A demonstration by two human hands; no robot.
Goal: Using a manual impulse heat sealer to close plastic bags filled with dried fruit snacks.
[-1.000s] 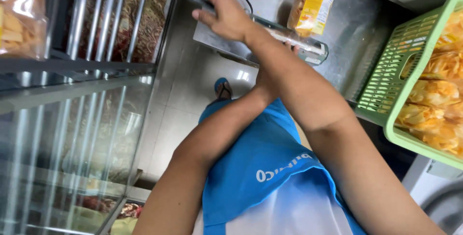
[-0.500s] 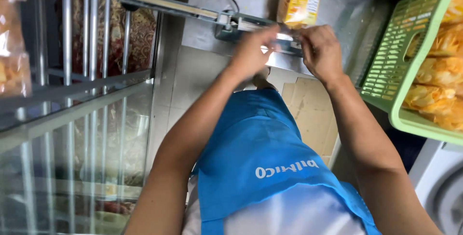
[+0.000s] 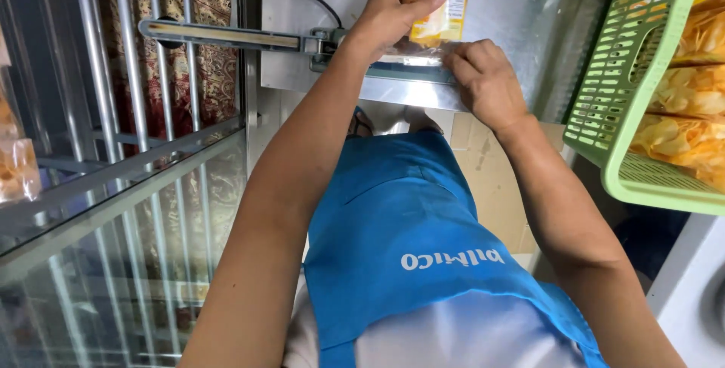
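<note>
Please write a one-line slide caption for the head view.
Left hand and right hand press a clear-edged yellow snack bag onto a metal bench.

Light: bright, even daylight | glare: steel counter (image 3: 529, 13) sheen; glass case (image 3: 113, 262) reflections, perhaps hazy | blur: slight at edges

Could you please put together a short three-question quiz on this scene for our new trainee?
1. True or false: both hands touch the clear-ended snack bag lying on the metal table.
2. What colour is the slatted basket of packed snacks at the person's right? A) red B) green C) white
3. Which hand lies on the bag closer to the sealer's long arm?

Key
1. True: the left hand grips the bag's side and the right hand presses its clear end over the sealer bar.
2. B.
3. The left hand.
</note>
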